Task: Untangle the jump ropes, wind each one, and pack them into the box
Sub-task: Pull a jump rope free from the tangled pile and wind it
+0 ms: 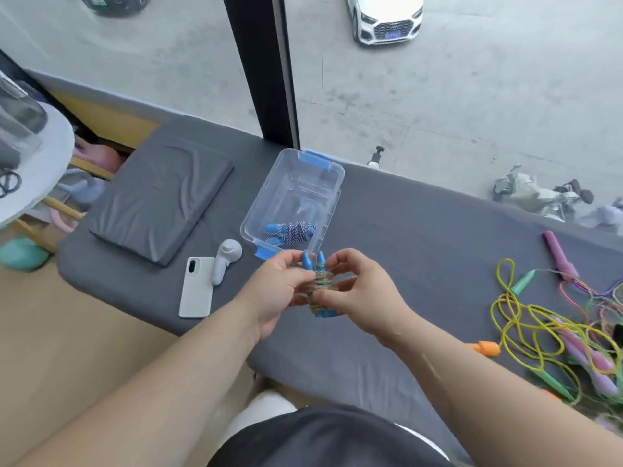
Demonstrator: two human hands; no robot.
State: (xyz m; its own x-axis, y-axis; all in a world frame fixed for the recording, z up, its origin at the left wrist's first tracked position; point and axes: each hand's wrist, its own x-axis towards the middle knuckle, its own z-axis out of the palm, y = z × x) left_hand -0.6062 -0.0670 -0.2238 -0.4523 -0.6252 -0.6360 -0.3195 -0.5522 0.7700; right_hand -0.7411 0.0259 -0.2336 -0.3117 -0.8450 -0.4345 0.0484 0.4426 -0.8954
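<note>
Both hands hold a blue-handled jump rope (318, 264) just in front of the box, its yellow-green cord wound round the two handles. My left hand (274, 291) grips the bundle from the left; my right hand (357, 291) pinches the cord at the bundle's right side. A clear plastic box (259, 210) with blue latches stands open behind them, and a wound blue-and-white rope (291, 232) lies inside it. At the right a tangled pile of ropes (553, 335) in yellow, green, purple and orange lies on the grey bed cover (421, 237).
A white phone (197, 288) and a white handheld device (224, 259) lie left of the box. A grey folded cushion (161, 200) sits further left. A purple handle (558, 254) lies at the far right. A window runs along the bed's far edge.
</note>
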